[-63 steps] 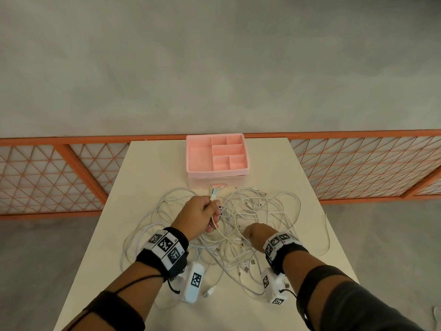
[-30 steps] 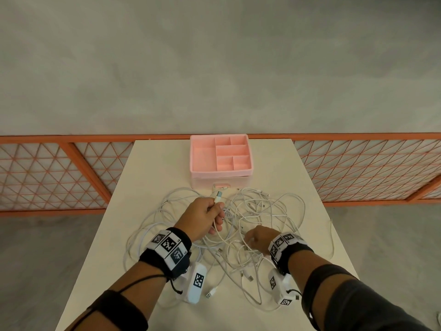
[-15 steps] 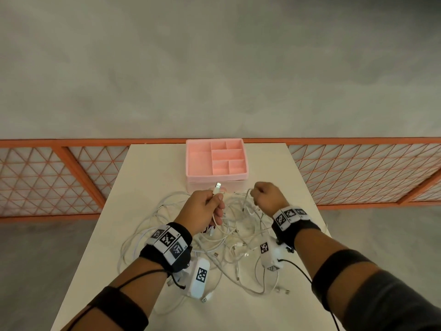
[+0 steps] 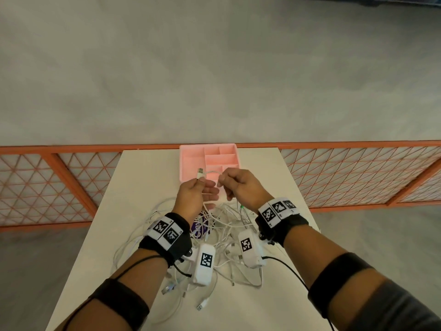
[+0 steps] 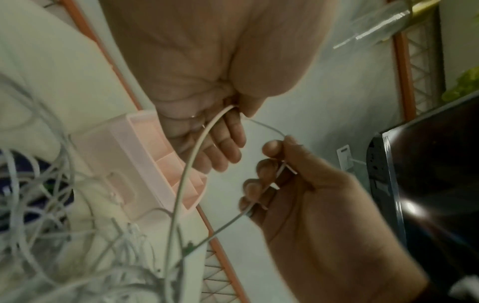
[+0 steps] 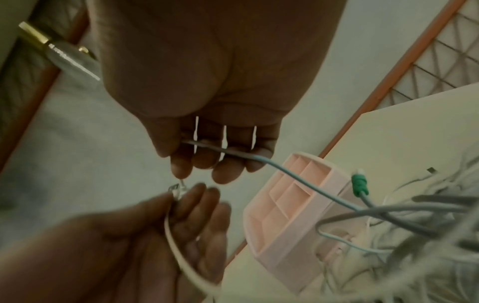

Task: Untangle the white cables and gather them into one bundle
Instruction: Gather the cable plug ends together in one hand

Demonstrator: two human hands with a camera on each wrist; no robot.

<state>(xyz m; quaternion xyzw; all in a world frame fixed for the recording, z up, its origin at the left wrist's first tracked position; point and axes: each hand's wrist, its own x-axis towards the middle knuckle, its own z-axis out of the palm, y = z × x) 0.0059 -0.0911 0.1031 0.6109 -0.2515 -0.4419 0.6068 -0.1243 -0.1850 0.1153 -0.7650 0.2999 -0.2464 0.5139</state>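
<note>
A tangle of white cables (image 4: 226, 237) lies in the middle of the cream table (image 4: 143, 177). Both hands are raised above it, just in front of the pink tray. My left hand (image 4: 201, 187) pinches one white cable (image 5: 199, 143) just below its USB plug (image 4: 200, 173), which sticks up. My right hand (image 4: 229, 185) is close beside it, fingers curled round a cable (image 6: 228, 152) that runs down into the pile. In the left wrist view a short arc of cable (image 5: 269, 128) joins the two hands. A green plug (image 6: 359, 183) hangs on a strand near the tray.
A pink divided organiser tray (image 4: 191, 161) stands at the table's far edge, right behind the hands. A purple item (image 4: 200, 226) lies under the cables. Loose plug ends (image 4: 200, 306) reach the near part of the table. An orange lattice railing (image 4: 71, 177) runs behind the table.
My right hand left the near-right part of the pile and rose up beside my left hand, holding a cable. Both hands moved up and toward the tray.
</note>
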